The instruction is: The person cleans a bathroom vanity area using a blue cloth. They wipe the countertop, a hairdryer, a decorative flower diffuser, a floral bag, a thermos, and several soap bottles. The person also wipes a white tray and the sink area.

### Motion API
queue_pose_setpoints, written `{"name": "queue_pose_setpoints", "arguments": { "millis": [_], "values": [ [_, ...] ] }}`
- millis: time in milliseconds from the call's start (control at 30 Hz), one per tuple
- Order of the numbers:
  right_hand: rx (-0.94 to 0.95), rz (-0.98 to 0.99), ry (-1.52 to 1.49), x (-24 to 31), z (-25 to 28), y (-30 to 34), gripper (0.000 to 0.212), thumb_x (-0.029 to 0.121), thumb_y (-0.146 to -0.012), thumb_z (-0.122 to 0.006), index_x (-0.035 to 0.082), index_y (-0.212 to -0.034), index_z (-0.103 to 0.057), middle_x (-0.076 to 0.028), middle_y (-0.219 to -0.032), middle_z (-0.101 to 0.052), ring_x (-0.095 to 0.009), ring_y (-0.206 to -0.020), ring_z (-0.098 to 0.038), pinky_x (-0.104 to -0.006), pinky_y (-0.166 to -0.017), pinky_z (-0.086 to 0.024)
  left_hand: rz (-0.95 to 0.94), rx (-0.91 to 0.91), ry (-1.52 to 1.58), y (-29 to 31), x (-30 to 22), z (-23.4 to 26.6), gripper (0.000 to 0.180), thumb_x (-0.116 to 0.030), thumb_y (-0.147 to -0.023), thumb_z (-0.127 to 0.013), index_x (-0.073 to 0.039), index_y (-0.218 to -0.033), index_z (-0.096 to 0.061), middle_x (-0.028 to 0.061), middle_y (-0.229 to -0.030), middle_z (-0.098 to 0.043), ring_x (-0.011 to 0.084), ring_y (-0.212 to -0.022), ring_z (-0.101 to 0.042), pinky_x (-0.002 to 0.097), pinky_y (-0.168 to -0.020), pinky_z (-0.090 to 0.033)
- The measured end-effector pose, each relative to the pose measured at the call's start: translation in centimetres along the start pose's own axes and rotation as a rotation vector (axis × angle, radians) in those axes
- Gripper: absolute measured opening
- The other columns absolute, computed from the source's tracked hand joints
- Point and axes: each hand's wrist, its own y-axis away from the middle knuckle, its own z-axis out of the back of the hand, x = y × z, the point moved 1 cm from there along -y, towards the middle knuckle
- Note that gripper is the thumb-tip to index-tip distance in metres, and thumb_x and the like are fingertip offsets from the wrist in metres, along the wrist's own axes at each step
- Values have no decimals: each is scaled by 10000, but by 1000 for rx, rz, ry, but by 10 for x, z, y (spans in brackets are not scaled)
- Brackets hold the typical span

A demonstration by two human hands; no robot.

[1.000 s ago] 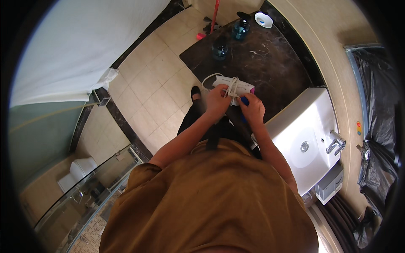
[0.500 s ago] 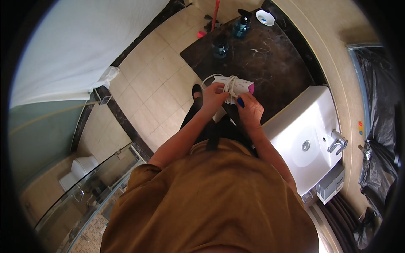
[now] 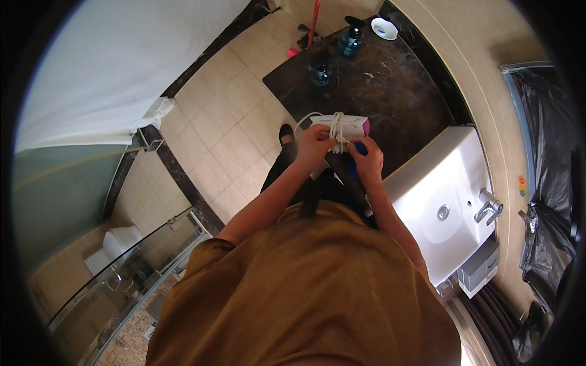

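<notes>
A white hair dryer (image 3: 354, 125) with a pink end lies over the near edge of the dark counter, its white cord (image 3: 337, 127) wound several times around the barrel. My left hand (image 3: 314, 148) is closed at the left side of the dryer, fingers against the wound cord. My right hand (image 3: 370, 161) pinches at the cord near the dryer's lower side. A dark blue piece (image 3: 361, 148) shows at the right fingers; its kind is not clear. The cord also loops out to the left of the dryer.
On the dark marble counter (image 3: 390, 91) stand a blue pump bottle (image 3: 350, 41), a second dark bottle (image 3: 320, 72) and a small white dish (image 3: 384, 28). At the right is a white sink (image 3: 421, 229) with a chrome tap (image 3: 488, 208). A red pole (image 3: 315, 21) rises behind the counter.
The dryer has turned slightly, so its barrel lies more level. My right fingers have shifted a little up and right, and more of the blue piece shows.
</notes>
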Motion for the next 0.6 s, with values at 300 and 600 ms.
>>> {"name": "queue_pose_setpoints", "arguments": {
  "millis": [300, 600],
  "values": [
    [33, -87, -81, -4, 0, 1, 171, 86, -750, -765, 31, -889, -683, -100, -866, -677, -284, -792, -654, -331, -731, -501, 44, 79, 148, -6, 5, 4, 307, 20, -746, -703, 10, -1050, -663, 91, -864, -692, 143, -777, -643, 268, -694, -502],
    [242, -309, 290, 17, 17, -7, 290, 342, -769, -763, 95, -917, -730, -141, -876, -702, -328, -845, -677, -400, -745, -519, -150, -22, -119, -4, 16, -7, 253, -30, -718, -729, 0, -967, -695, 85, -749, -690, 131, -673, -645, 276, -605, -493]
  ]
}}
